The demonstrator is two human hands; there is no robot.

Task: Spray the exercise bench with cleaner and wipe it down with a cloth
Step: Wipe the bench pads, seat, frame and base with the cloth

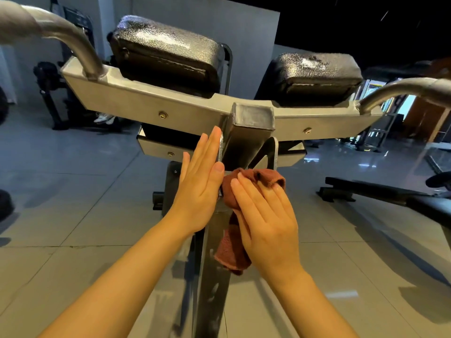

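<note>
The exercise bench has a grey metal frame (136, 103) with a central post (246, 142) and two black pads, one at upper left (166, 52) and one at upper right (314, 76), both with pale wet patches. A reddish-brown cloth (234, 191) lies bunched on the post below the crossbar and hangs down. My right hand (266, 223) presses it against the post with straight fingers. My left hand (200, 189) lies flat against the post's left side, fingers straight. No spray bottle is in view.
Curved metal handles rise at the left (70, 32) and right (400, 90) of the frame. Other gym machines stand at the back left (56, 93), and a low black bench (380, 193) lies on the tiled floor at right.
</note>
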